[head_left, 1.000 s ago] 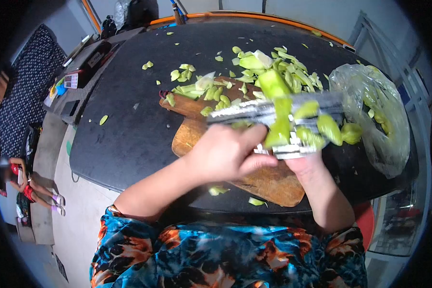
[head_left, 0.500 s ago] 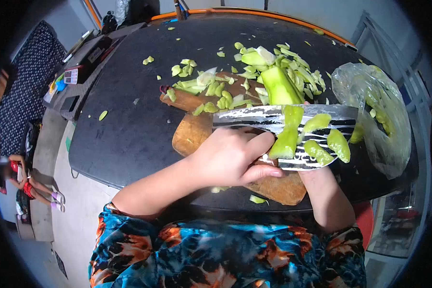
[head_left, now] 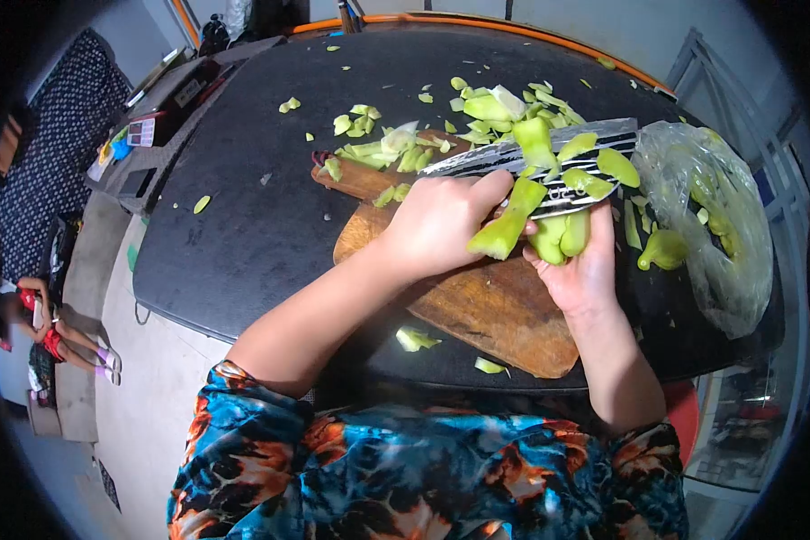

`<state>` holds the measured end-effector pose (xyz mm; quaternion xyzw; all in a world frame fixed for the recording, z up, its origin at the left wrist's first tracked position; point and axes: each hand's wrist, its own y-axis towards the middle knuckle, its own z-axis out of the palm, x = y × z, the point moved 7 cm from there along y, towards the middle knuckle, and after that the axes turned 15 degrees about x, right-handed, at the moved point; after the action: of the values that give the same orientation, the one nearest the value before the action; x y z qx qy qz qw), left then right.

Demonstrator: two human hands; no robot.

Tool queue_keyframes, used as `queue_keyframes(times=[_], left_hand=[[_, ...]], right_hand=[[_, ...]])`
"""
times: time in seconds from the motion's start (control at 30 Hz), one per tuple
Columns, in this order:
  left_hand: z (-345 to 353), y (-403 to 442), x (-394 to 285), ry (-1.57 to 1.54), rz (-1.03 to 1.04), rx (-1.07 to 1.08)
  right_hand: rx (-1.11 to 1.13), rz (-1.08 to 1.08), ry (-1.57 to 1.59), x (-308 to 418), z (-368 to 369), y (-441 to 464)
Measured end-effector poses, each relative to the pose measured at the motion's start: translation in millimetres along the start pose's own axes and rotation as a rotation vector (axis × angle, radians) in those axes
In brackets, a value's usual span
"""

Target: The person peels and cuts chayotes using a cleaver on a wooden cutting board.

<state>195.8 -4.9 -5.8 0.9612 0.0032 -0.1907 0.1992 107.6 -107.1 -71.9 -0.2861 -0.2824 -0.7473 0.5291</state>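
My left hand (head_left: 441, 220) is closed around the handle of a wide striped knife (head_left: 616, 137), whose blade points to the right and carries several green slices. A longer green strip (head_left: 511, 220) hangs beside the handle. Just under the blade, my right hand (head_left: 587, 274) grips a pale green vegetable (head_left: 560, 236), with its upper part hidden by the knife. Below both hands lies a wooden cutting board (head_left: 504, 315). Green peelings (head_left: 400, 142) lie around the board's narrow end, and more are heaped behind the blade.
A clear plastic bag (head_left: 738, 261) with green pieces stands at the right of the black table (head_left: 234, 252). Beside it lies a small green vegetable piece (head_left: 664, 250). Scraps are scattered over the table. A person (head_left: 52, 333) sits at the far left.
The knife has lifted and tilted up to the right. My right hand has come into view beneath the blade, and the vegetable has dropped from behind the knife to below it.
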Motion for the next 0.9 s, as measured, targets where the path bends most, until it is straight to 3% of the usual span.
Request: queue_keyframes(times=[0.03,0.13,0.2,0.23,0.27,0.37,0.5,0.6,0.63,0.77,0.9], left_hand=[[0,1,1,-0.011,0.003,-0.016],[5,4,8,-0.031,-0.095,0.078],[-1,8,22,-0.005,-0.034,-0.120],[-5,6,59,-0.140,-0.355,-0.039],[-20,4,75,-0.295,-0.375,-0.101],[-32,-2,76,-0.302,-0.332,-0.314],[-29,10,52,-0.289,-0.240,-0.159],[-20,5,55,-0.794,-0.363,-0.074],[-16,7,52,-0.962,-0.271,-0.064],[-17,0,40,-1.720,-0.308,-0.044],[-40,0,67,-2.192,0.074,-0.092]], right_hand=[[-0.100,0.014,0.020,0,-2,-1],[-0.124,0.036,-0.014,2,2,-1],[-0.091,0.058,-0.034,-1,2,-3],[-0.048,0.073,-0.060,-5,11,-7],[-0.002,0.089,-0.086,-9,19,-11],[0.029,0.075,-0.071,-10,26,-7],[-0.137,0.048,-0.013,1,9,1],[-0.115,-0.004,0.097,9,-3,3],[-0.060,-0.015,0.109,13,0,5],[-0.067,-0.014,0.105,10,2,6],[-0.046,-0.018,0.167,8,-5,5]])
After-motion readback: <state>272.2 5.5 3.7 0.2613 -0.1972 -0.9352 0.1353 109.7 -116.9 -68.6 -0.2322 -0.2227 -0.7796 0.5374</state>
